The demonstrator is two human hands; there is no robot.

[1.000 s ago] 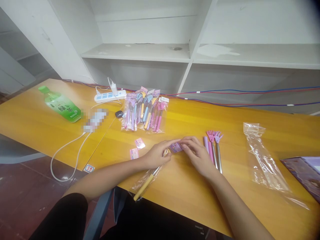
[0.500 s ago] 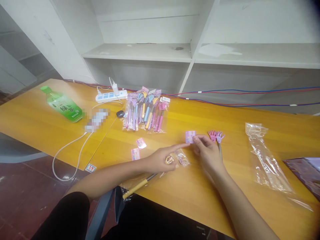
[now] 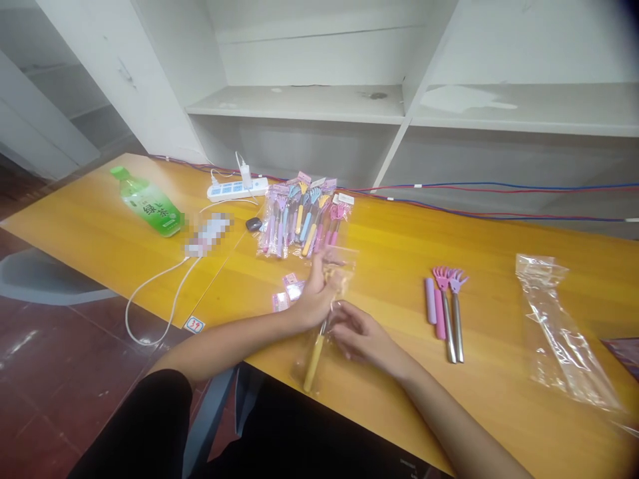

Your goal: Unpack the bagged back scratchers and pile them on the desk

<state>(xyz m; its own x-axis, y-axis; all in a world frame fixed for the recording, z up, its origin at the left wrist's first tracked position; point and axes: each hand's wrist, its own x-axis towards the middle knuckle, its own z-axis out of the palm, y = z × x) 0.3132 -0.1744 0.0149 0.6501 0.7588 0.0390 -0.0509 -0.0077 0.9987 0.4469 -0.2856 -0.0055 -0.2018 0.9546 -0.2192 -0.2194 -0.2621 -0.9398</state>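
Note:
My left hand [image 3: 315, 297] is closed round the upper part of a clear plastic bag with a yellow-handled back scratcher [image 3: 314, 362] inside. Close against the bag's right side is my right hand [image 3: 362, 334], its fingers bent and blurred; whether it grips anything is unclear. Two small pink cards [image 3: 281, 302] lie beyond my left forearm. On the right, a pink and a purple claw with bare metal rods [image 3: 452, 319] lie beside loose purple and pink handles [image 3: 435, 307].
Bagged back scratchers [image 3: 303, 216] are piled at the back, near a white power strip [image 3: 237, 189]. Further left lie a green tea bottle [image 3: 147, 203] and a white cable [image 3: 170, 319]. Clear plastic bags [image 3: 559, 326] lie at the right.
My right hand has moved left and down to the bag, and the card it held no longer shows apart. My left hand now holds the bag more upright. The view has shifted slightly.

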